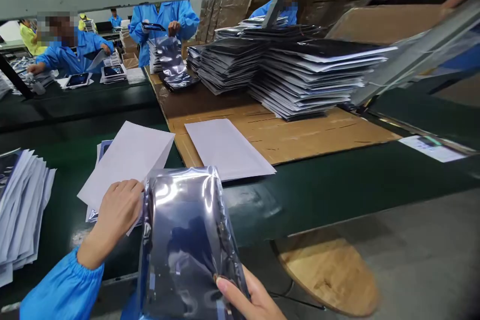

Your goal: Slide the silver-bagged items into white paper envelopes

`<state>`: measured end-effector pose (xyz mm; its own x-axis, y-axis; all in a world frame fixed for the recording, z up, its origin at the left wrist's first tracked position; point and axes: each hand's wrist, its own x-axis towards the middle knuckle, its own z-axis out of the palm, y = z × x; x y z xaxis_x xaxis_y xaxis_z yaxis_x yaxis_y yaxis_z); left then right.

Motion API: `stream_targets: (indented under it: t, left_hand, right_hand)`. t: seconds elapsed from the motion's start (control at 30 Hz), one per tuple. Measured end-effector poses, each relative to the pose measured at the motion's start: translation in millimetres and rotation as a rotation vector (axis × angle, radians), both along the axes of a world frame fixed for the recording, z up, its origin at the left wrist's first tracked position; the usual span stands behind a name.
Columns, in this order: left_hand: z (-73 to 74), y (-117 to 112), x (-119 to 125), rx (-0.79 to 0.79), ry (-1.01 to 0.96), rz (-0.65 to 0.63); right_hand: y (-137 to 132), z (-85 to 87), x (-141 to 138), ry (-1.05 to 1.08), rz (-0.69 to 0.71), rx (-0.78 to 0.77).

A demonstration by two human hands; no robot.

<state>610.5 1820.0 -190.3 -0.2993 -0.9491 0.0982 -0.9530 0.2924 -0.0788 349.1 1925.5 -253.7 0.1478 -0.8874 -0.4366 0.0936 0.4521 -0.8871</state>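
Observation:
My left hand (pixel 114 217) is closed on the near edge of a white sheet (pixel 129 160) that lifts off a small pile on the dark green belt (pixel 318 195). My right hand (pixel 249 300) grips the lower edge of a shiny grey anti-static bag (pixel 187 240) with a dark flat item inside, held upright in front of me. The bag overlaps the sheet's right corner. A second white sheet (pixel 227 147) lies flat just beyond the bag, half on the cardboard.
A brown cardboard board (pixel 300 132) carries tall stacks of bagged items (pixel 311 77). A fanned pile of papers (pixel 20 205) lies at the left. Co-workers in blue coats (pixel 167 22) handle bags across the belt. A round wooden stool (pixel 330 272) stands at lower right.

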Motion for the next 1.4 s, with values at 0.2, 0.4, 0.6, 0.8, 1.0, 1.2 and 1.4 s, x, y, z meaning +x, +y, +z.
stream_targets:
  t: [0.2, 0.4, 0.6, 0.8, 1.0, 1.2, 1.4]
  left_hand:
    - [-24.5, 34.0, 14.6, -0.077, 0.122, -0.003]
    - [-41.0, 76.3, 21.7, -0.215, 0.175, 0.36]
    - [-53.3, 94.4, 13.1, -0.206, 0.421, 0.449]
    - [-51.2, 98.4, 11.2, -0.053, 0.843, 0.491]
    - [-50.1, 98.1, 8.8, 0.025, 1.123, 0.52]
    - [-50.1, 100.9, 2.9, -0.114, 1.195, 0.517]
    - [-56.2, 107.0, 6.3, -0.3, 0.901, 0.363]
  right_hand:
    - [-38.5, -2.8, 3.2, 0.064, 0.043, -0.098]
    - [-62.0, -19.6, 24.8, -0.079, -0.107, -0.051]
    - [-55.7, -24.2, 42.4, -0.199, -0.181, 0.037]
    - [-56.9, -26.7, 49.3, -0.256, -0.195, 0.086]
    - [-60.9, -26.8, 54.6, -0.315, -0.207, 0.1]
    - [-62.7, -27.8, 56.2, -0.356, -0.209, 0.099]
    - [-60.5, -17.0, 58.9, -0.415, -0.208, 0.133]
